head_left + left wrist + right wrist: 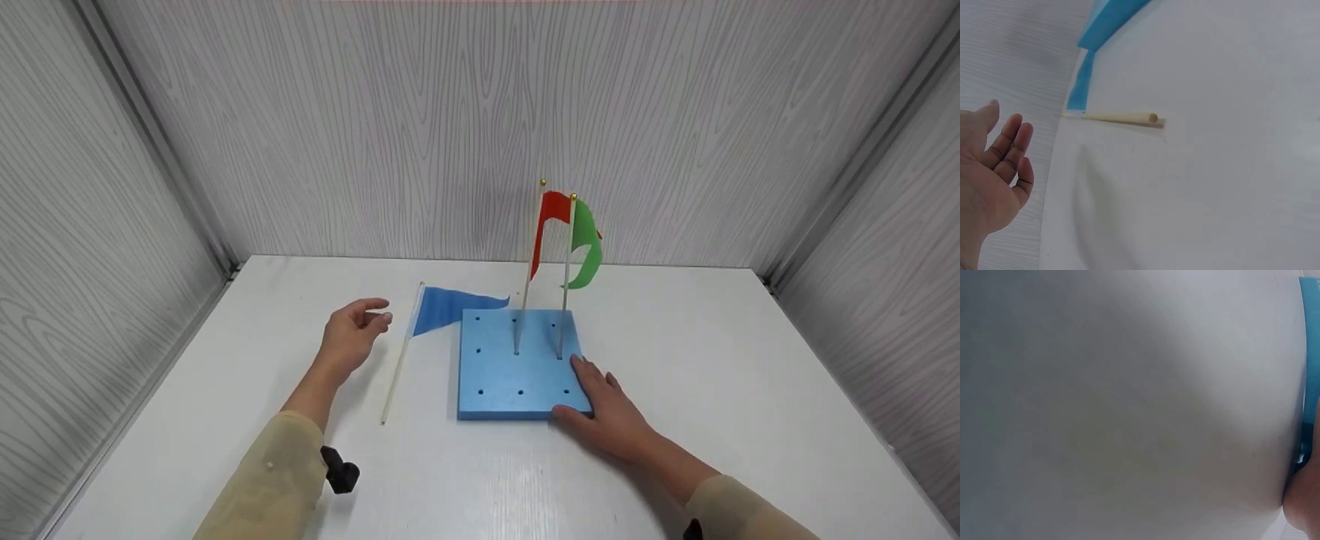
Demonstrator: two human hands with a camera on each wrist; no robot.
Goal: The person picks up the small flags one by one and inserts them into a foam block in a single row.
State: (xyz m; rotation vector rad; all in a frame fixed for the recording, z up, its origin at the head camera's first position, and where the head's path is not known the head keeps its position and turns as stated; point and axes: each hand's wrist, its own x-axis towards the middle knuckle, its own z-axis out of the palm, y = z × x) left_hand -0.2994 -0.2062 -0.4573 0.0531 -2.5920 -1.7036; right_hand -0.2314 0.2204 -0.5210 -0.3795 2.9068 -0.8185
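Observation:
A blue flag [450,309] on a pale wooden stick lies on the table to the left of a blue board with holes [499,375]. My left hand [349,337] hovers just left of this flag, fingers loosely bent and holding nothing. In the left wrist view the stick's end [1153,118] points away from the hand. A red flag [555,204] and a green flag [589,255] stand upright, their sticks set in holes of the board. My right hand [611,420] rests against the board's front right corner, thumb at the front edge and extended fingers along the right side.
The white table [675,337] is enclosed by grey wood-grain panels [450,127] at the back and both sides. Several holes dot the board's top. The board's near left corner [461,415] sits a short way right of the loose stick.

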